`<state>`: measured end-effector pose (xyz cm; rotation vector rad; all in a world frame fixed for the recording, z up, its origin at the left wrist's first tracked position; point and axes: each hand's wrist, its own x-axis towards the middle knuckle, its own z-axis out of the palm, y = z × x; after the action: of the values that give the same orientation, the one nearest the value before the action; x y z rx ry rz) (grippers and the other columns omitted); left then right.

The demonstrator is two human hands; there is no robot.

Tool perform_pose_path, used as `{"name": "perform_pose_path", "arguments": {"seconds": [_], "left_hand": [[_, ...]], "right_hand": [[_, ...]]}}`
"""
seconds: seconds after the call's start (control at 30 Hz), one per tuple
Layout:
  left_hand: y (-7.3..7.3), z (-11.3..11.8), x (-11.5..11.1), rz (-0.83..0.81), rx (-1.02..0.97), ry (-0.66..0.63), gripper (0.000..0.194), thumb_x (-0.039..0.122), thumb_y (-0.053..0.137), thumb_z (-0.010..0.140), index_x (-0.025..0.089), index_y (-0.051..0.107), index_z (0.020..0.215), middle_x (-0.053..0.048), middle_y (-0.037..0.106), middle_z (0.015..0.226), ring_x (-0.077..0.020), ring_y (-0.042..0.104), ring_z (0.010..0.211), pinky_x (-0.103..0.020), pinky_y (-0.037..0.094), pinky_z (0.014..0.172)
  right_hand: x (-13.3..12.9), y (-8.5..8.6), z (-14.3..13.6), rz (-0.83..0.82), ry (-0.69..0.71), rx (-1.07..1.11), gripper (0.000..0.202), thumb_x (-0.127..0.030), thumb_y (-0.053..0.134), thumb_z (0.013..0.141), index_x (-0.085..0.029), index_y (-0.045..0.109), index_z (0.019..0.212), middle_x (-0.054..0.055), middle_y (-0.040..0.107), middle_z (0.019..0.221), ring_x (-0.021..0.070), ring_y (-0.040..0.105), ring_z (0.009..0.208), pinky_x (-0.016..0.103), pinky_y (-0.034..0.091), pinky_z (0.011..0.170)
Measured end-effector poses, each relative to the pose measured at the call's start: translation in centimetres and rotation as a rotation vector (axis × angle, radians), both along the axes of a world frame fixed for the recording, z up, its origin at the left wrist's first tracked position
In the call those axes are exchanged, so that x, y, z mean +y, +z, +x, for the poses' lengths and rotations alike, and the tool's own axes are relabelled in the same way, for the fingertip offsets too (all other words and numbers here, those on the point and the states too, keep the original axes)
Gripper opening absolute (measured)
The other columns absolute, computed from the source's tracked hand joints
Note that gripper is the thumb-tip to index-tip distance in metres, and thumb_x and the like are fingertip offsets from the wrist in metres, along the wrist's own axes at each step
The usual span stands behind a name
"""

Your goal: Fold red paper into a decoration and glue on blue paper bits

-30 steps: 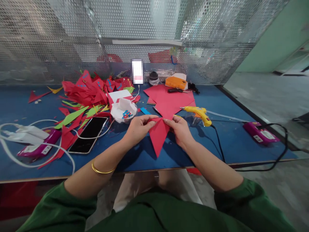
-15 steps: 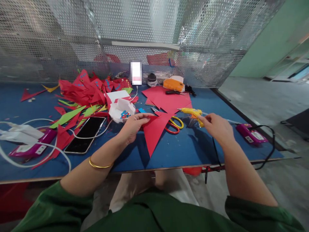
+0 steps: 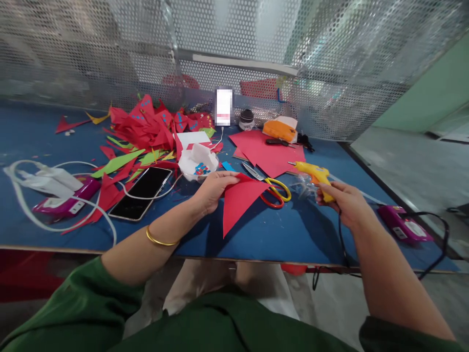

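Note:
My left hand [image 3: 216, 190] pinches a folded piece of red paper [image 3: 242, 198] by its upper left edge, a point hanging down over the blue table. In my right hand [image 3: 342, 200] is a yellow hot glue gun [image 3: 311, 172], its nozzle aimed left and a glue stick sticking out behind. Clear plastic or glue strands [image 3: 305, 186] hang beneath the gun. Behind the held paper lie scissors [image 3: 279, 189] with red and yellow handles, blades pointing away to the left. A white bowl [image 3: 186, 168] with small blue and red pieces stands just beyond my left hand.
Red paper sheets [image 3: 271, 154] lie at the back, beside an orange pack [image 3: 280, 129]. Red cut-outs [image 3: 142, 127] pile up at the left. A phone [image 3: 142, 193], white cables and purple power strips [image 3: 405, 224] occupy both sides. Perforated metal [image 3: 238, 34] borders the back.
The view has shifted, moving the table's things rightward. The red paper has tilted in my left hand, uncovering more of the scissors. My right hand now wraps the glue gun's handle more fully.

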<state>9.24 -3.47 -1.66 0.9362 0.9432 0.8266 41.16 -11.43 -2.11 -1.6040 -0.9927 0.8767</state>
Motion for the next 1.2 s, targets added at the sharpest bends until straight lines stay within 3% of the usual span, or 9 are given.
{"name": "perform_pose_path", "arguments": {"seconds": [0.07,0.13,0.27,0.43,0.53,0.6,0.8,1.03,1.2], "left_hand": [[0.0,0.0,0.0,0.008,0.009,-0.006,0.017,0.011,0.065,0.074,0.015,0.078,0.084,-0.006,0.072,0.072,-0.0117,0.061,0.060,-0.022,0.042,0.054],[0.0,0.0,0.0,0.022,0.013,-0.018,0.016,0.011,0.065,0.073,0.016,0.078,0.082,-0.006,0.072,0.073,-0.0116,0.061,0.061,-0.022,0.042,0.054],[0.0,0.0,0.0,0.028,-0.002,-0.016,0.014,0.012,0.065,0.071,0.017,0.077,0.077,-0.005,0.071,0.070,-0.0120,0.060,0.059,-0.023,0.044,0.053],[0.2,0.0,-0.1,-0.045,-0.041,-0.058,0.017,0.009,0.062,0.067,0.017,0.076,0.073,-0.007,0.071,0.068,-0.0132,0.061,0.057,-0.025,0.047,0.054],[0.1,0.0,0.0,-0.077,-0.055,-0.091,0.015,0.009,0.064,0.065,0.016,0.075,0.073,-0.007,0.071,0.069,-0.0138,0.062,0.057,-0.025,0.048,0.053],[-0.1,0.0,0.1,-0.078,-0.050,-0.091,0.013,0.012,0.067,0.066,0.015,0.075,0.075,-0.007,0.072,0.071,-0.0129,0.062,0.058,-0.023,0.048,0.053],[-0.7,-0.1,0.2,-0.038,-0.042,-0.074,0.009,0.017,0.071,0.071,0.015,0.076,0.078,-0.007,0.073,0.073,-0.0122,0.063,0.059,-0.023,0.049,0.056],[-0.3,0.1,-0.2,-0.051,-0.041,-0.079,0.007,0.019,0.070,0.073,0.015,0.076,0.073,-0.007,0.072,0.069,-0.0127,0.062,0.057,-0.023,0.047,0.054],[0.1,0.0,-0.2,-0.084,-0.049,-0.054,0.007,0.015,0.069,0.071,0.013,0.075,0.072,-0.007,0.072,0.069,-0.0134,0.062,0.057,-0.025,0.048,0.056]], "right_hand": [[-0.2,0.5,-0.6,-0.017,0.028,0.033,0.037,-0.045,0.086,0.055,-0.022,0.069,0.079,0.003,0.072,0.075,0.0150,0.063,0.059,0.025,0.053,0.047],[-0.1,1.0,-1.2,-0.055,0.091,0.093,0.041,-0.049,0.082,0.060,-0.021,0.071,0.087,0.006,0.073,0.082,0.0157,0.062,0.059,0.024,0.046,0.040],[0.6,1.9,-2.8,-0.112,0.182,0.209,0.040,-0.059,0.072,0.070,-0.022,0.068,0.083,0.004,0.067,0.072,0.0123,0.050,0.047,0.024,0.034,0.034],[1.4,2.8,-5.5,0.033,0.240,0.193,0.032,-0.047,0.074,0.066,-0.023,0.066,0.085,0.008,0.074,0.088,0.0134,0.053,0.052,0.027,0.046,0.043],[2.0,3.0,-7.1,0.105,0.271,0.253,0.032,-0.045,0.074,0.063,-0.024,0.067,0.086,0.008,0.076,0.099,0.0081,0.042,0.044,0.026,0.040,0.040],[2.5,2.7,-8.0,0.149,0.284,0.244,0.030,-0.043,0.074,0.065,-0.023,0.069,0.087,0.006,0.077,0.094,0.0065,0.040,0.042,0.025,0.038,0.040],[2.6,1.2,-9.6,0.294,0.248,-0.107,0.023,-0.042,0.072,0.078,-0.020,0.073,0.083,0.002,0.069,0.063,0.0131,0.055,0.049,0.027,0.043,0.047],[0.3,-0.2,-9.1,0.616,0.195,-0.634,0.022,-0.038,0.067,0.087,-0.024,0.068,0.103,0.006,0.074,0.097,0.0229,0.069,0.080,0.038,0.054,0.072],[0.0,-0.5,-9.0,0.714,0.243,-0.706,0.037,-0.038,0.069,0.087,-0.027,0.062,0.121,0.006,0.073,0.103,0.0245,0.071,0.088,0.038,0.055,0.076]]}}
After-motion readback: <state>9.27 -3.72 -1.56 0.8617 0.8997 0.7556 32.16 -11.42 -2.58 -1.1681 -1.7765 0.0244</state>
